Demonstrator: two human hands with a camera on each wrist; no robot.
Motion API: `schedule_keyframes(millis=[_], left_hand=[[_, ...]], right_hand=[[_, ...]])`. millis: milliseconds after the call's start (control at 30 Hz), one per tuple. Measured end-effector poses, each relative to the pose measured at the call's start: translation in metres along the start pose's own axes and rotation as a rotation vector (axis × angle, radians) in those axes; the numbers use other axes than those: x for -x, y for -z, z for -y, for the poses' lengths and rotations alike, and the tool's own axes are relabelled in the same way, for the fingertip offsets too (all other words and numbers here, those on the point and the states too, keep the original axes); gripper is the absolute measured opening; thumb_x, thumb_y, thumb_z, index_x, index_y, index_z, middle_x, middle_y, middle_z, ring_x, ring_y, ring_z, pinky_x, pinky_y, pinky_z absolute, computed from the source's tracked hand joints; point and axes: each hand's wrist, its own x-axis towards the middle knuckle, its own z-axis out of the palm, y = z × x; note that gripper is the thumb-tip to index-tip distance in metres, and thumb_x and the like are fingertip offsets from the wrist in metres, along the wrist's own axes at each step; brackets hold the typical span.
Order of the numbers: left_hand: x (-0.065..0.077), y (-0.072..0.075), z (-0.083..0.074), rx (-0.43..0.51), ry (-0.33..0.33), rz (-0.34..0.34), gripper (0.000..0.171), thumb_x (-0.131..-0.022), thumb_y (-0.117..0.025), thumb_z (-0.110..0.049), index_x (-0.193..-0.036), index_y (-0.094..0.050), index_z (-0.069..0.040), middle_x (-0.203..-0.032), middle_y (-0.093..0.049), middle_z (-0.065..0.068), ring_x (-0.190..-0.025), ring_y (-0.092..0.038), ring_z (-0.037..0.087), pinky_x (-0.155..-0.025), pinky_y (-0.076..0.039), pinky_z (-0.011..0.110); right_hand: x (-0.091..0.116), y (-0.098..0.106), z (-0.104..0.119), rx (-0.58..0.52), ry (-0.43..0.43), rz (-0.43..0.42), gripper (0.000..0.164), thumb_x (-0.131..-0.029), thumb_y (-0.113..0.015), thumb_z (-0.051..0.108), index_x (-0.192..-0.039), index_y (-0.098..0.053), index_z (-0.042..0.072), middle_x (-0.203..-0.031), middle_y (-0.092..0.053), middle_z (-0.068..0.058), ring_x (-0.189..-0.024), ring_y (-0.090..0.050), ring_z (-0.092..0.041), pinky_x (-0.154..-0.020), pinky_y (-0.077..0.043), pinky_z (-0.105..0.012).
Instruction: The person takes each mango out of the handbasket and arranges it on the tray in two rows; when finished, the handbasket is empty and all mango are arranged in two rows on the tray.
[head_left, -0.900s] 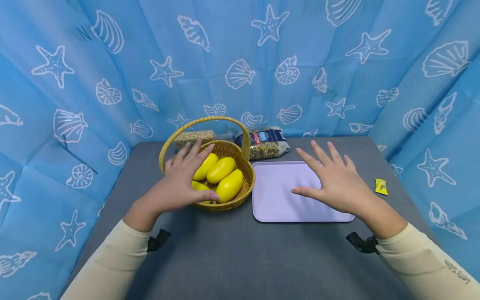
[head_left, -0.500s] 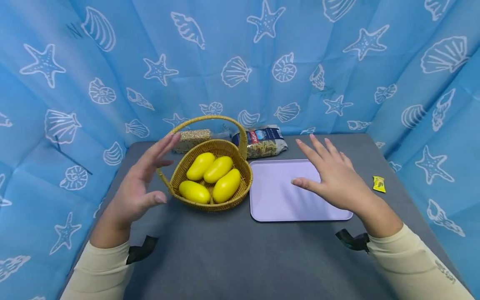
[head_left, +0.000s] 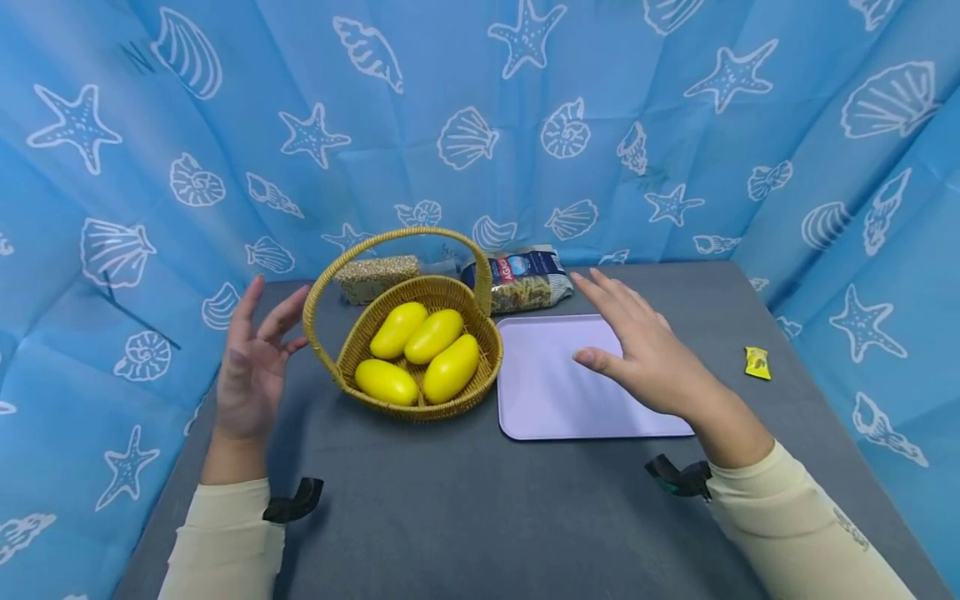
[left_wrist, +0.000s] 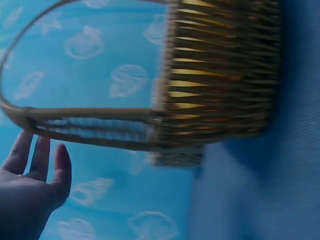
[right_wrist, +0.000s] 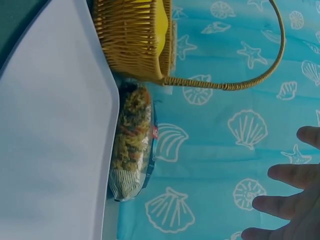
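Observation:
A wicker basket (head_left: pixel 420 412) with a tall arched handle (head_left: pixel 318 287) holds several smooth yellow mangoes (head_left: pixel 450 369). My left hand (head_left: pixel 251 375) is raised at the basket's left side, palm turned inward. Its fingers are partly spread, the tips right by the handle, as the left wrist view also shows with the hand (left_wrist: pixel 30 185) just below it. My right hand (head_left: pixel 645 354) hovers over the right part of a pale lilac tray (head_left: pixel 547 400), fingers extended and thumb apart, holding nothing. In the right wrist view, only its spread fingers (right_wrist: pixel 287 205) show.
Behind the basket lies a clear bag of pale grains (head_left: pixel 378 277). A dark blue pasta bag (head_left: pixel 525 282) sits behind the tray. A small yellow wrapped packet (head_left: pixel 757 362) is at the right of the grey table (head_left: pixel 480 517). A blue shell-print curtain (head_left: pixel 420 100) surrounds the table.
My left hand has moved left from in front of the basket to beside its handle and turned its palm inward. My right hand has shifted slightly left. Basket, mangoes and tray stay put.

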Motion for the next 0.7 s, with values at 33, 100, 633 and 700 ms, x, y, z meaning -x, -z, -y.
schedule_keyframes(millis=[33, 100, 633, 700], left_hand=[[0.003, 0.003, 0.006, -0.013, 0.027, -0.012, 0.092, -0.107, -0.06, -0.054, -0.176, -0.015, -0.014, -0.166, -0.044, 0.024, -0.151, -0.033, 0.04, -0.109, -0.032, 0.046], [0.008, 0.008, 0.02, -0.026, 0.079, -0.041, 0.092, -0.107, -0.059, -0.058, -0.176, -0.016, -0.016, -0.167, -0.044, 0.021, -0.152, -0.032, 0.039, -0.108, -0.029, 0.045], [0.039, 0.016, 0.086, -0.044, 0.328, -0.147, 0.083, -0.108, -0.053, -0.063, -0.176, -0.022, -0.024, -0.172, -0.032, 0.025, -0.159, -0.026, 0.036, -0.125, -0.009, 0.049], [0.041, 0.016, 0.089, -0.036, 0.351, -0.152, 0.082, -0.108, -0.054, -0.06, -0.175, -0.023, -0.025, -0.173, -0.032, 0.022, -0.16, -0.025, 0.035, -0.127, -0.006, 0.052]], right_hand=[[-0.001, -0.001, 0.0, -0.012, 0.007, -0.003, 0.093, -0.105, -0.052, 0.073, -0.176, -0.022, 0.022, -0.18, -0.014, -0.015, -0.162, -0.01, -0.048, -0.111, -0.009, -0.088], [-0.002, -0.001, -0.001, -0.03, 0.013, -0.007, 0.092, -0.105, -0.051, 0.073, -0.177, -0.021, 0.023, -0.18, -0.014, -0.015, -0.162, -0.011, -0.048, -0.111, -0.008, -0.088], [-0.013, -0.011, -0.002, -0.181, 0.087, -0.013, 0.091, -0.105, -0.044, 0.079, -0.176, -0.021, 0.027, -0.18, -0.016, -0.007, -0.162, -0.013, -0.041, -0.114, -0.014, -0.084], [-0.015, -0.013, 0.0, -0.202, 0.098, -0.003, 0.092, -0.104, -0.042, 0.08, -0.176, -0.021, 0.027, -0.18, -0.016, -0.007, -0.163, -0.013, -0.04, -0.114, -0.014, -0.083]])
